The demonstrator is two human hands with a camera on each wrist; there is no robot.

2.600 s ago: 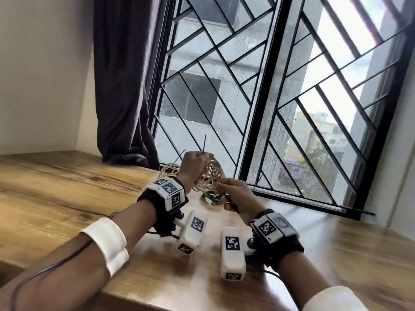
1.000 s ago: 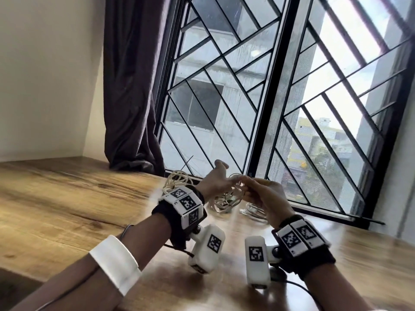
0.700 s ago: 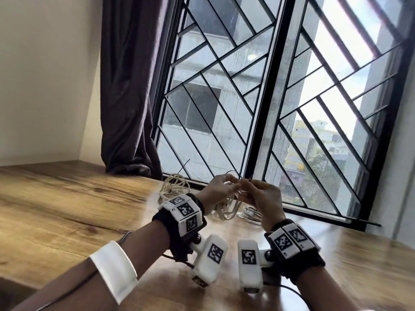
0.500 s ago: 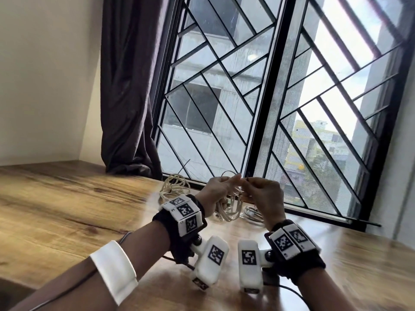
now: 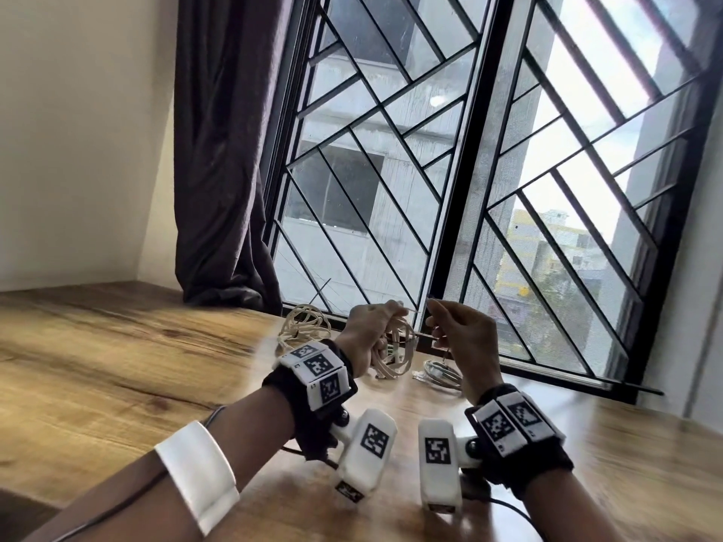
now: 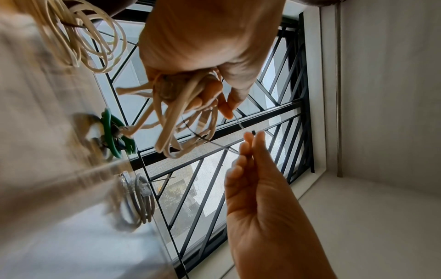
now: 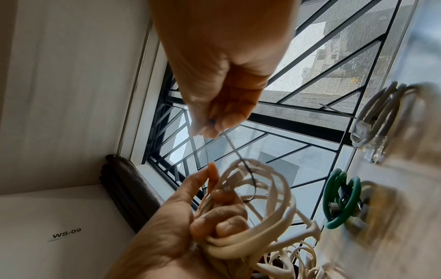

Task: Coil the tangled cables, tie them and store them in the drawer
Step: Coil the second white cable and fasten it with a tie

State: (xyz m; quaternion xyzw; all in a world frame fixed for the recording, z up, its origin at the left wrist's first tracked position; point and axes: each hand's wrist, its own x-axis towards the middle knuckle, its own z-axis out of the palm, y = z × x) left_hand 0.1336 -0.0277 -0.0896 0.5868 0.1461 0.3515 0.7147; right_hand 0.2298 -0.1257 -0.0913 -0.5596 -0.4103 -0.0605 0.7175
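Note:
A coil of flat cream cable point(image 5: 396, 359) hangs from my left hand point(image 5: 393, 309), lifted above the wooden table point(image 5: 117, 365) by the window. In the left wrist view my left hand point(image 6: 218, 102) grips the cream coil point(image 6: 181, 117) and its thumb and finger pinch one pale end of a thin cable tie point(image 6: 214, 143). The tie loops around the coil. My right hand point(image 7: 210, 128) pinches the other end of the dark tie point(image 7: 235, 147), held taut above the coil point(image 7: 262, 217). My right hand point(image 5: 434, 309) is a short gap from the left.
A second cream coil point(image 5: 305, 326) lies on the table behind my left wrist. A grey coil point(image 5: 440, 371) lies under my right hand, and a green coil point(image 7: 341, 198) beside it. The window grille point(image 5: 450, 228) and a dark curtain point(image 5: 223, 189) close off the far side.
My right hand came up from the table to meet the left at the coil. In the last half second the two hands have drawn slightly apart, with the tie stretched between them.

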